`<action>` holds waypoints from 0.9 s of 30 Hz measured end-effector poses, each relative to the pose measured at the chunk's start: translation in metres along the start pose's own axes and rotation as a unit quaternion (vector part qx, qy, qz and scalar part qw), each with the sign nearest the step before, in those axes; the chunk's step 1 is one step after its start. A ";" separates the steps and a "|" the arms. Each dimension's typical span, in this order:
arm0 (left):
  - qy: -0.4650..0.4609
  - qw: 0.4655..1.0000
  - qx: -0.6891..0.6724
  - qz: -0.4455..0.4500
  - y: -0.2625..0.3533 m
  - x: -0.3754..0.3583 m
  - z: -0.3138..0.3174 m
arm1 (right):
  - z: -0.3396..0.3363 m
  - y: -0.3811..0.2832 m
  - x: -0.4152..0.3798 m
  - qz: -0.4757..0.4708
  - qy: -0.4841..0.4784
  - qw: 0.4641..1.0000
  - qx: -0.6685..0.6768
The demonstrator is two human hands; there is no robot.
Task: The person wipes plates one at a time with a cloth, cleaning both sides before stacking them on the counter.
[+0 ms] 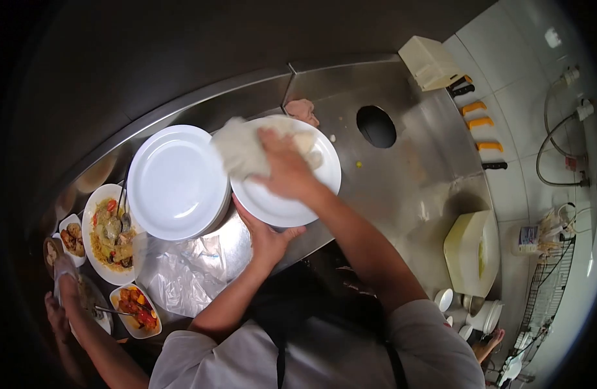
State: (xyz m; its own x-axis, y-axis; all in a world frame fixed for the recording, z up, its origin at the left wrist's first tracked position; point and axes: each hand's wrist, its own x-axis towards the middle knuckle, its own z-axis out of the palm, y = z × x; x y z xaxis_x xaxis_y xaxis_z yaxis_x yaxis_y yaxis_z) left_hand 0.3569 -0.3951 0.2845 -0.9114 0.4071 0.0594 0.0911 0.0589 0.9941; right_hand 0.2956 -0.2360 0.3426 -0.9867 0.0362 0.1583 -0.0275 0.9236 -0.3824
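Note:
My left hand (264, 235) grips the lower left rim of a round white plate (279, 211), its thumb stretched along the edge. On top of that plate my right hand (284, 163) presses a pale cloth (239, 148), which is smeared by motion and hangs over the plate's left side. The right hand's fingers bend into the cloth. Just left of the plate stands a stack of round white plates (178, 181). A pinkish crumpled cloth (302, 111) lies behind the held plate.
At the left are a noodle plate (110, 230), a bowl of red food (136, 310), clear plastic (182, 275) and a co-worker's hands (66, 285). A round hole (376, 126) opens in the steel counter (408, 175). Knives (480, 122) line the right wall above a pale container (467, 253).

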 end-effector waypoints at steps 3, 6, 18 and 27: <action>-0.167 0.982 0.076 -0.046 -0.056 -0.009 -0.007 | -0.024 -0.036 -0.053 0.009 -0.084 0.990 0.114; -0.072 0.974 0.202 0.072 -0.013 -0.015 -0.011 | -0.051 -0.018 -0.110 -0.018 -0.123 0.984 0.125; 0.183 0.966 -0.144 -0.113 0.069 -0.002 -0.005 | -0.047 0.073 -0.043 0.215 0.091 0.971 0.048; 0.216 0.947 -0.212 -0.106 0.062 0.040 0.022 | -0.053 0.106 -0.039 0.157 0.130 0.950 0.238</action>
State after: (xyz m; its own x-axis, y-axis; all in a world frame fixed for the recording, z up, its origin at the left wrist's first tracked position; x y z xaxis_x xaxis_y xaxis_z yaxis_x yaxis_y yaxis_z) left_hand 0.3343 -0.3554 0.3461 -0.9789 0.0105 -0.2042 -0.1973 -0.3107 0.9298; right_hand 0.3400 -0.1192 0.3445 -0.8869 0.4319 0.1638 0.1323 0.5773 -0.8058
